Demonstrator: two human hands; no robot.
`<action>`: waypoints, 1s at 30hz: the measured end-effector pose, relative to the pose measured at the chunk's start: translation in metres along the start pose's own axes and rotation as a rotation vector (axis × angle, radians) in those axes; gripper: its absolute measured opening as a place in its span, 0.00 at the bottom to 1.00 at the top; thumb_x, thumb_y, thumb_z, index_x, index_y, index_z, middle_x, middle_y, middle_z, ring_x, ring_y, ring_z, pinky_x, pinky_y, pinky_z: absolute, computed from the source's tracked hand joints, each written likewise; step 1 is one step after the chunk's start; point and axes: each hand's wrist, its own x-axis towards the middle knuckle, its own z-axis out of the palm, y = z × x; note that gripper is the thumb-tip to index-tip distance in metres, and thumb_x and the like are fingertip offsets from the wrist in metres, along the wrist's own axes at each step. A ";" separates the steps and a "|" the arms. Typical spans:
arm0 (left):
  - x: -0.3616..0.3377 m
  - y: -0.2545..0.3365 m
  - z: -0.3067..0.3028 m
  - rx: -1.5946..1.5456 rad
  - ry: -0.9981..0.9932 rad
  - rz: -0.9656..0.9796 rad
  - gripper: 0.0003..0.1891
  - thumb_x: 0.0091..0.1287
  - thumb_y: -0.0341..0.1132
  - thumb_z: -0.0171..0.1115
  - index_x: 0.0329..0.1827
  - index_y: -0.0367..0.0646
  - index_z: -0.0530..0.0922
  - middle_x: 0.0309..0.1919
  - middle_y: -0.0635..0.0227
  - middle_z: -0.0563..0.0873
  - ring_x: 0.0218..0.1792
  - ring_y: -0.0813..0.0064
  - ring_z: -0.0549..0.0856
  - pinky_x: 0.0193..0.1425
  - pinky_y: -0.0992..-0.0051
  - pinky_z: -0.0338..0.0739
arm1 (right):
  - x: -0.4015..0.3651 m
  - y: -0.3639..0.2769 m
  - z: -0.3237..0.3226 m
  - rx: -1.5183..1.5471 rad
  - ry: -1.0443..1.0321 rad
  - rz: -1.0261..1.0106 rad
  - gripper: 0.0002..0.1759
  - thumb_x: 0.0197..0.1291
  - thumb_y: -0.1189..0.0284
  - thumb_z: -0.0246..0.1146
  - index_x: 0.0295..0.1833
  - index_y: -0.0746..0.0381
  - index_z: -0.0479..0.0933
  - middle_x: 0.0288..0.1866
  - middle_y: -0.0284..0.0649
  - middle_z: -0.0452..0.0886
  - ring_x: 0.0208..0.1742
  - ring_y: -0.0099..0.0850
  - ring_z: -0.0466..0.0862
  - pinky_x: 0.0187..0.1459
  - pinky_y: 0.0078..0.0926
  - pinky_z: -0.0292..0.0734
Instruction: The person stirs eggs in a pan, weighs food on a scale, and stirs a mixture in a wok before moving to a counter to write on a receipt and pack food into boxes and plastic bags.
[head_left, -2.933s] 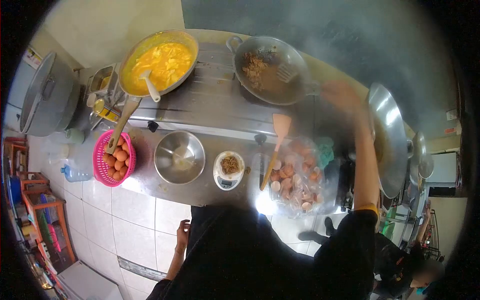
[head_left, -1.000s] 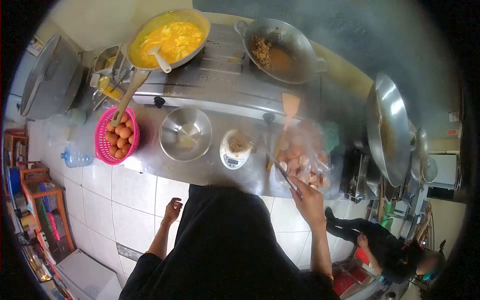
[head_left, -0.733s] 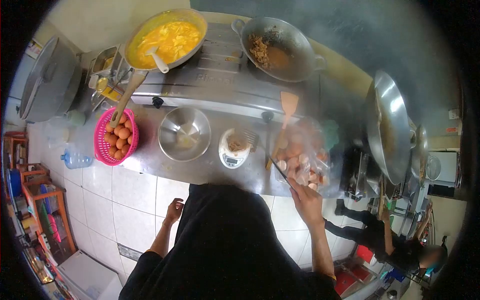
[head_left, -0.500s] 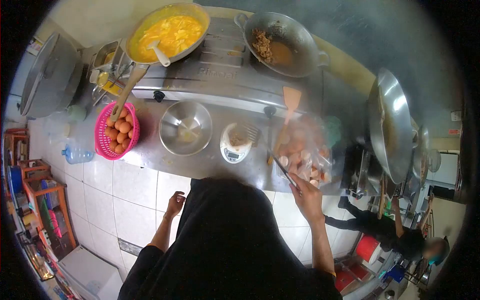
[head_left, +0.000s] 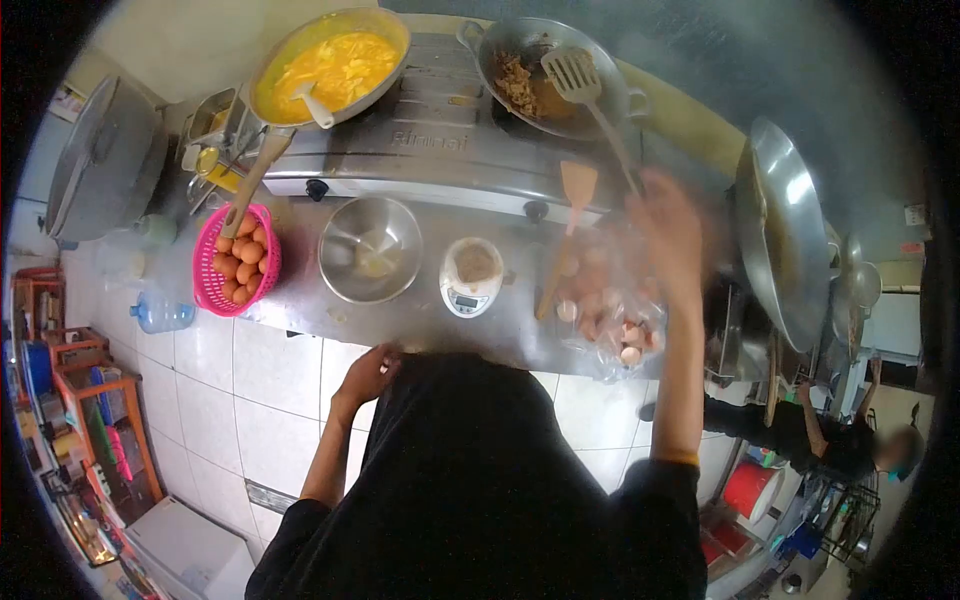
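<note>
1. The right hand (head_left: 665, 225) is raised over the right part of the tabletop (head_left: 420, 322), blurred, with its fingers clenched round the near end of a slotted spatula (head_left: 600, 118).
2. The spatula's long axis runs slantwise from near-right to far-left. Its thin handle rises from the hand, and its flat slotted head points away from the person.
3. That head hangs over the dark wok (head_left: 520, 50) on the far right burner of the stove (head_left: 440, 150), just above the brown food (head_left: 518, 85). Whether it touches the food cannot be told.
4. The left hand (head_left: 370, 372) is low at the near edge of the tabletop, fingers bent against the person's dark clothing. Whether it grips the cloth cannot be told.
5. Under the right forearm lies a clear plastic bag (head_left: 610, 315) of eggshells, with a wooden spatula (head_left: 567, 225) just left of it, blade towards the stove.
6. Left along the tabletop stand a kitchen scale (head_left: 473, 278) bearing a small dish, a steel bowl (head_left: 370, 248) and a pink basket (head_left: 205, 270) of brown eggs.
7. On the far left burner sits a pan (head_left: 270, 80) of yellow egg with a white spoon (head_left: 315, 105) in it.
8. A large steel wok (head_left: 785, 250) stands tilted at the right, and another person (head_left: 850, 450) is beyond it.
</note>
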 end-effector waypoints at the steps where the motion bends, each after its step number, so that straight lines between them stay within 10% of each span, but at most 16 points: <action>1: 0.005 0.019 -0.005 -0.118 0.081 0.028 0.12 0.63 0.31 0.58 0.48 0.37 0.76 0.37 0.56 0.83 0.39 0.63 0.84 0.43 0.68 0.78 | 0.022 0.005 0.006 -0.106 0.038 -0.075 0.20 0.54 0.68 0.66 0.52 0.63 0.78 0.28 0.43 0.83 0.31 0.31 0.84 0.38 0.27 0.76; 14: -0.019 0.035 0.019 -0.248 0.105 -0.057 0.14 0.66 0.36 0.59 0.49 0.37 0.76 0.39 0.55 0.84 0.39 0.61 0.84 0.45 0.69 0.78 | 0.153 0.008 -0.063 -0.679 -0.102 -0.578 0.19 0.47 0.68 0.67 0.47 0.62 0.80 0.32 0.50 0.83 0.36 0.41 0.84 0.41 0.35 0.77; 17: -0.033 0.011 0.032 -0.247 0.120 -0.128 0.11 0.66 0.34 0.59 0.46 0.36 0.77 0.39 0.56 0.84 0.38 0.65 0.84 0.44 0.70 0.79 | 0.194 0.015 -0.071 -0.610 -0.503 -0.241 0.22 0.46 0.65 0.70 0.48 0.61 0.81 0.34 0.45 0.83 0.37 0.31 0.82 0.41 0.30 0.76; 25: -0.106 -0.125 0.149 -0.658 0.361 -0.214 0.07 0.61 0.27 0.59 0.41 0.35 0.79 0.31 0.63 0.86 0.37 0.77 0.83 0.41 0.74 0.77 | 0.174 0.026 -0.069 -0.174 -0.645 -0.089 0.20 0.52 0.70 0.69 0.52 0.60 0.79 0.32 0.31 0.82 0.33 0.20 0.76 0.37 0.22 0.72; 30: -0.159 -0.260 0.256 -0.327 0.161 -0.418 0.17 0.63 0.42 0.59 0.43 0.34 0.79 0.36 0.58 0.86 0.41 0.71 0.84 0.46 0.71 0.77 | 0.141 0.022 -0.084 -0.177 -0.600 -0.133 0.19 0.53 0.74 0.68 0.52 0.62 0.79 0.28 0.30 0.79 0.30 0.17 0.72 0.35 0.19 0.69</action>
